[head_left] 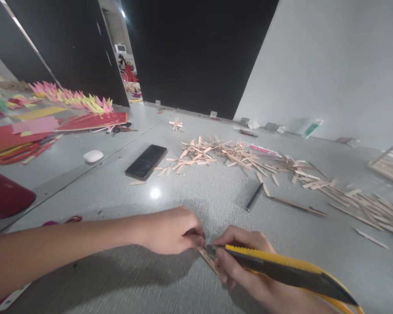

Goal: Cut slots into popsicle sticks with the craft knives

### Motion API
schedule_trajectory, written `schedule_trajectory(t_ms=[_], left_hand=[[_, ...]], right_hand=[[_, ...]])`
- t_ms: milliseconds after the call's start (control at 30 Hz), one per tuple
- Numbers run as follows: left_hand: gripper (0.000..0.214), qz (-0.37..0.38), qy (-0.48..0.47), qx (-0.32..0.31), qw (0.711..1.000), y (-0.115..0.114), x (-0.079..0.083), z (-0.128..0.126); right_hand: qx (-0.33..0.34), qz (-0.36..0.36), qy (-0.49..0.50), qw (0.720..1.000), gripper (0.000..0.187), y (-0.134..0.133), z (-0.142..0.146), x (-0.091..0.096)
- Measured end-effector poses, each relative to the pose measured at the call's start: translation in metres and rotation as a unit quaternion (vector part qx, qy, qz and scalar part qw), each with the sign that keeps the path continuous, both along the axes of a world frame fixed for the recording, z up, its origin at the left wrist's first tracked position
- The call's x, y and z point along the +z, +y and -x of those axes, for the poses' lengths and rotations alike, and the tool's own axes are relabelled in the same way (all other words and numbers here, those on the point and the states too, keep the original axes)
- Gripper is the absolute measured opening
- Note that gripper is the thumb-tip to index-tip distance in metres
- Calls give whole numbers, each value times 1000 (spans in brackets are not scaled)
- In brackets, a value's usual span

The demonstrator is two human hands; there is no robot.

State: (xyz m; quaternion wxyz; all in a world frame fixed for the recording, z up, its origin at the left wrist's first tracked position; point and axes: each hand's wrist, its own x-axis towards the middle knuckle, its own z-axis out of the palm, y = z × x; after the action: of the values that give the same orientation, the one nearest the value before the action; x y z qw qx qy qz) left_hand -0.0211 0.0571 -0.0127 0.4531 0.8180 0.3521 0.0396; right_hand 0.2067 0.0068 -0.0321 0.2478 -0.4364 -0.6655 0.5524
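Note:
My right hand (245, 261) is closed around a yellow and black utility knife (281, 266), its blade end pointing left. Under that end lies a thin wooden stick (210, 263) on the grey table. My left hand (180, 233) pinches the stick's far end, fingertips close to the knife tip. The fingers of the right hand touch the stick's near part. Beyond the hands, a pile of short cut wooden pieces (199, 152) spreads over the table, with a dark pen (254, 197) in front of it.
A black phone (146, 162) and a white case (93, 156) lie at left centre. Further left are scissors (19, 152), red paper (91, 121) and pink-yellow paper petals (72, 97). Longer sticks (370, 209) lie at right. A dark panel (196, 52) and white wall (330, 65) stand behind.

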Motion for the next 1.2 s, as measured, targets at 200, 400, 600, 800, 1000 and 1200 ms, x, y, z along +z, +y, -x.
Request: schedule_trajectory(t_ms=[200,400,600,800,1000,1200], left_hand=[[34,113,12,15,993,1,2,1],[26,197,8,16,980,4,2,-5],[25,213,29,3,977,11,6,-10],[26,204,36,0,978,12,4,-5],[33,173,27,-10,984,9,5,-3],[34,151,16,-18,988,9,4,-3]], right_hand=[[25,5,0,1000,33,0,-6,-9],[48,-66,-71,994,39,3,-10,-6],[15,-106,-58,993,40,-1,-3,-1],[-7,-90,-60,994,40,-3,-3,-2],[-9,-124,-70,990,34,-2,-2,3],[-2,-148,-73,986,30,-3,-2,1]])
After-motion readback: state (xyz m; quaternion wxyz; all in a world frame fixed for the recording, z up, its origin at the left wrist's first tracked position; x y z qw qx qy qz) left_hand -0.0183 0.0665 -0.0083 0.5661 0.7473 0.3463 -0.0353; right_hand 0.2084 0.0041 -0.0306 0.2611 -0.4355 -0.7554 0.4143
